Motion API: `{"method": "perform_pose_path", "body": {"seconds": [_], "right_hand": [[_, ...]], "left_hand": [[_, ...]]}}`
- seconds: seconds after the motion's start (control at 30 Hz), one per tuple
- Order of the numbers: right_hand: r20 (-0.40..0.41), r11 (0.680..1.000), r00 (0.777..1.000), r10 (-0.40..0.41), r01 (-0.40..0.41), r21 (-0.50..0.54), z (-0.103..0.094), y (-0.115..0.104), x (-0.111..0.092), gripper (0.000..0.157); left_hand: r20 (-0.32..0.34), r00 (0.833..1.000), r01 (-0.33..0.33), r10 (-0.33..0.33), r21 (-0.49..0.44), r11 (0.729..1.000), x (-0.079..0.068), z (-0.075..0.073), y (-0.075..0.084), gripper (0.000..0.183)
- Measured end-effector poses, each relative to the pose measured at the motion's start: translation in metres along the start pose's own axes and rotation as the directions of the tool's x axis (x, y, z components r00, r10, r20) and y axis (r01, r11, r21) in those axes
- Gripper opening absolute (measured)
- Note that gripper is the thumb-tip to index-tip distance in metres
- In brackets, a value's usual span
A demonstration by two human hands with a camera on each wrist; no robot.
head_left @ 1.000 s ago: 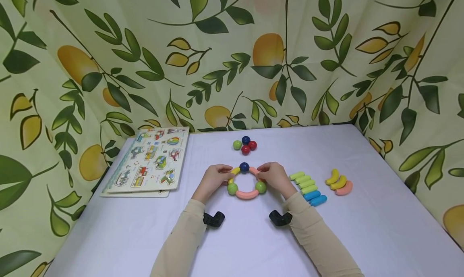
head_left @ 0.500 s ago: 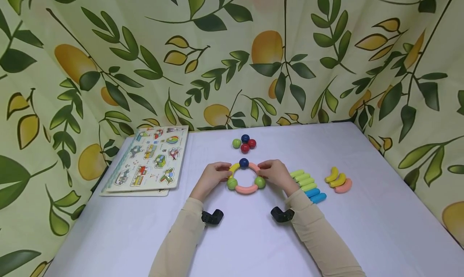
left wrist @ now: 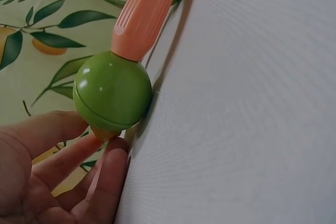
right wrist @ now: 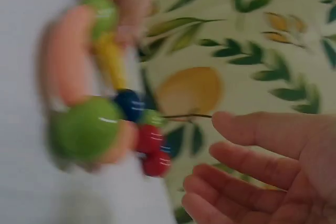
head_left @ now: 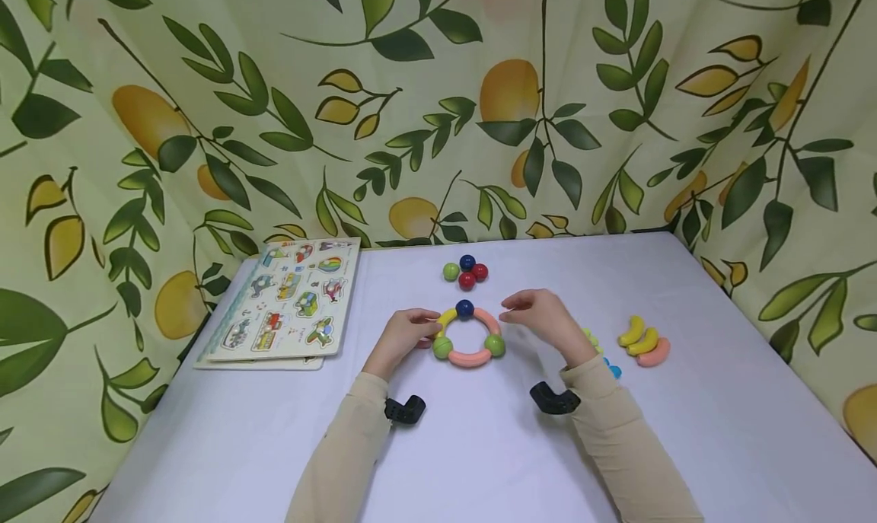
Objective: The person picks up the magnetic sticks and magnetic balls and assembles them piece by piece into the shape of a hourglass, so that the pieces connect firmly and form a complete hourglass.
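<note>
Toy ring (head_left: 469,358) of curved pieces and balls lies on white table (head_left: 452,447), between person's arms. Left hand (head_left: 403,336) pinches ring's yellow piece (head_left: 448,317). Right hand (head_left: 544,317), fingers relaxed, just beside ring's upper pink piece (head_left: 488,321). Four loose balls (head_left: 467,280) beyond ring.

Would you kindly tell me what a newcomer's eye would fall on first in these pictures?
Most likely the ring of curved pink and yellow pieces and glossy green and blue balls on the white-covered table: the left hand pinches its yellow side, the right hand hovers apart at its right. Behind, the cream cloth printed with oranges and green leaves stands out.
</note>
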State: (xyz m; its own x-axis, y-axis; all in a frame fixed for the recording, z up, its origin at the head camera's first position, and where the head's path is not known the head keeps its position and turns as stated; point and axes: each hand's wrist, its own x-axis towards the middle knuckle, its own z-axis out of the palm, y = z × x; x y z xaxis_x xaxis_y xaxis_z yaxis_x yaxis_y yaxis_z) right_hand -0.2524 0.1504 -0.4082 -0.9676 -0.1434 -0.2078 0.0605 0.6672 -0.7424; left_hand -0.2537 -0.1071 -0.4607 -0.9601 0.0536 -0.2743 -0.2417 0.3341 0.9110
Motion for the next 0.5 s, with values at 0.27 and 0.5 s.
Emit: {"method": "perform_pose_path", "body": {"seconds": [0.27,0.5], "right_hand": [[0.042,0.999,0.999,0.009,-0.011,0.052,-0.07,0.042,-0.008,0.059],[0.133,0.995,0.987,0.09,-0.095,0.031,-0.083,0.078,0.001,0.057]], "left_hand": [[-0.001,1.0,0.01,-0.01,-0.021,1.0,-0.001,0.002,-0.002,0.03],[0.002,1.0,0.019,-0.019,-0.021,1.0,-0.001,0.0,-0.004,0.03]]}}
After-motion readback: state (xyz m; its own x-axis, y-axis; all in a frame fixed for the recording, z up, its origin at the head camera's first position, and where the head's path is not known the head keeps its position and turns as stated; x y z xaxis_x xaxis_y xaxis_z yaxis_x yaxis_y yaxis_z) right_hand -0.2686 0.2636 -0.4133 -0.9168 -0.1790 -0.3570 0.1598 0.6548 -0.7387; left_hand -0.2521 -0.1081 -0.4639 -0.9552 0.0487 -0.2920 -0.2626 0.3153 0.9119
